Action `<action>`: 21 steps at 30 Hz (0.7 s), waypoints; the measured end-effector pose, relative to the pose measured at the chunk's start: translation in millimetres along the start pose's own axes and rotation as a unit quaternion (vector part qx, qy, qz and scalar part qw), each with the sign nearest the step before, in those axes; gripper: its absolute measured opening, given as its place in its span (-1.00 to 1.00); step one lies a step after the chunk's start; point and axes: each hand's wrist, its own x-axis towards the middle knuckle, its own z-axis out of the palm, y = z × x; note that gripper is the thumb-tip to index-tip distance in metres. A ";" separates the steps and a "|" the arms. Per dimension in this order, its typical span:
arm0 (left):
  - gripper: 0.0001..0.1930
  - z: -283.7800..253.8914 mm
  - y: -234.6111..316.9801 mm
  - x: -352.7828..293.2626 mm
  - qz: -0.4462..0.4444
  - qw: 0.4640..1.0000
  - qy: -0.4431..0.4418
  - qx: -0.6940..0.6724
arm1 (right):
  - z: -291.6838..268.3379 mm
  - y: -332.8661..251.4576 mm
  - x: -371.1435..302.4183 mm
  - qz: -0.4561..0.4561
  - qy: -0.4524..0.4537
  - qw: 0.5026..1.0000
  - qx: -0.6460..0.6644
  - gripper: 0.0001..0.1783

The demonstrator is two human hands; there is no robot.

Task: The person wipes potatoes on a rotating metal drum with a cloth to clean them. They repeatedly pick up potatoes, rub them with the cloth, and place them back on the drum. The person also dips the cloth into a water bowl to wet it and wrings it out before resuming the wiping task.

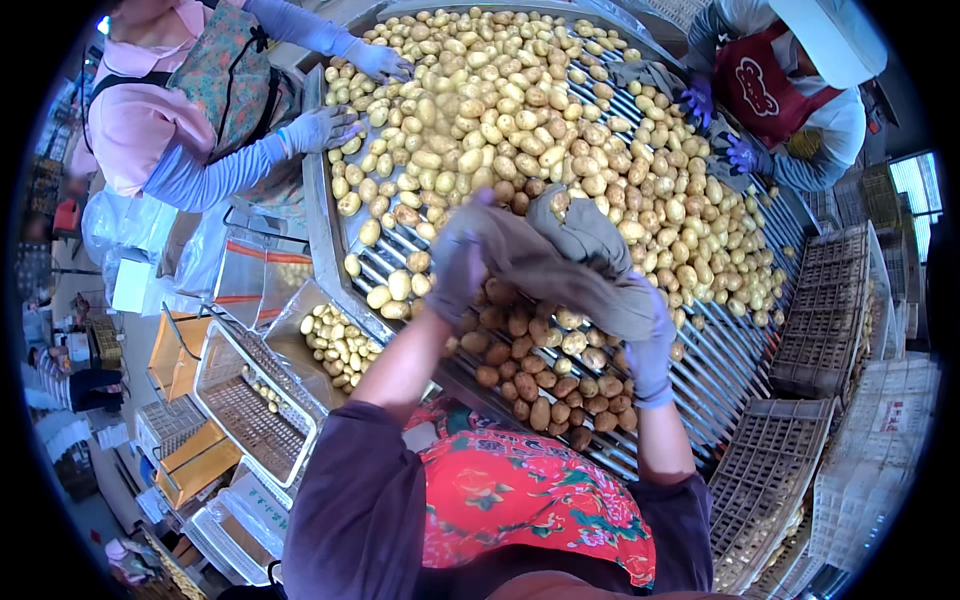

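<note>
A grey-brown cloth [545, 270] is stretched and bunched between my two gloved hands, over the potatoes. My left hand [460, 268], slightly blurred, is closed around its left end. At the right end my right hand [652, 345] grips the fabric with bent fingers. Beneath and beyond the cloth lies a wide heap of potatoes [690, 235] on a metal roller table [725, 370]. Darker brown potatoes [555, 390] are gathered just below the cloth, close to my apron. The cloth hides part of the heap.
Two co-workers in gloves stand across the table: one has hands [325, 130] on the left edge, the other has hands [742, 152] and grey cloth at the far right. Plastic crates [770, 480] stack at right. A white basket [250, 425] and a lined box of potatoes [335, 345] sit left.
</note>
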 end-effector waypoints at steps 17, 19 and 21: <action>-0.42 43.1 -152.5 107.7 0.123 0.834 -0.098 0.528 | 76.6 101.2 93.9 -0.112 -0.144 0.822 -0.540 -0.14; -0.44 55.5 -134.5 89.1 0.089 0.737 -0.121 0.659 | 73.0 108.1 84.1 -0.104 -0.146 0.832 -0.525 -0.20; -0.47 42.2 -79.4 26.2 0.080 0.629 -0.287 0.718 | 61.0 113.4 42.4 -0.109 -0.135 0.865 -0.470 -0.28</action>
